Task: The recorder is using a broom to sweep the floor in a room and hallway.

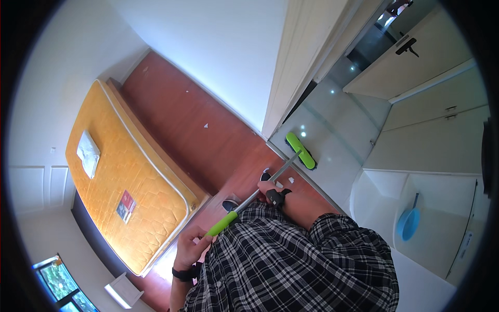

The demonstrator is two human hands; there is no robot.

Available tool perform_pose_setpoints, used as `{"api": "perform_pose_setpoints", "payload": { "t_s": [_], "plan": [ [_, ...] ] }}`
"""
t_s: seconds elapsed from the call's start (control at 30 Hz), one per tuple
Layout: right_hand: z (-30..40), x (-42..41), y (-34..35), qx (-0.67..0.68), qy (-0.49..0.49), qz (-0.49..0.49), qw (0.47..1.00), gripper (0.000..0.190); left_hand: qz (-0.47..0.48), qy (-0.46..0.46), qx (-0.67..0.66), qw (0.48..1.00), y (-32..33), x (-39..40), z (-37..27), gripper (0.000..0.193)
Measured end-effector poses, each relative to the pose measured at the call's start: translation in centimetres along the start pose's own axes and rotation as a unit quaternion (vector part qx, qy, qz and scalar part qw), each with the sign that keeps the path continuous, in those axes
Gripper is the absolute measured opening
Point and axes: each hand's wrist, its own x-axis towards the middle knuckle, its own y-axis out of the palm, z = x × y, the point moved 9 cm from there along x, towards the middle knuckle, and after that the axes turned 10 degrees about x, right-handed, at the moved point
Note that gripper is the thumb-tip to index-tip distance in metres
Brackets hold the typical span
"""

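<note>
A push broom crosses the view at a slant, its green head (301, 151) with dark bristles resting on the glossy pale tile floor (331, 117). At the green end grip (221, 224) of its pole, my left hand (191, 245) is closed around the tip. Farther down, my right hand (269, 190) grips the grey metal pole (283, 168). Small white scraps (291, 179) lie on the reddish wood floor (187, 121) near my right hand. Both wrists wear black bands, and my shoes show partly beneath the pole.
A bed with a yellow mattress (128, 175) stands at left, bearing a white packet (88, 154) and a printed leaflet (126, 206). A floor strip (312, 183) divides wood from tile. Pale cabinets (425, 136) and a blue dipper (408, 224) are at right. An open door (409, 54) stands beyond.
</note>
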Motion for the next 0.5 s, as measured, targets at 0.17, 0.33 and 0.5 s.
{"api": "perform_pose_setpoints", "payload": {
  "t_s": [0.17,0.33,0.5],
  "plan": [
    [-1.5,1.3,2.7,-0.037,0.009,0.052,0.998,0.022,-0.025,0.001,0.002,1.0,-1.5,-1.8,-1.5,0.021],
    [-0.9,-2.5,4.5,-0.047,0.034,0.076,0.995,0.022,-0.074,0.011,0.001,0.997,-3.1,-3.2,-3.0,0.019],
    [-2.5,-0.3,4.5,-0.056,0.046,0.09,0.993,0.021,-0.082,0.024,0.012,0.996,-3.4,-3.7,-3.9,0.017]
  ]
}}
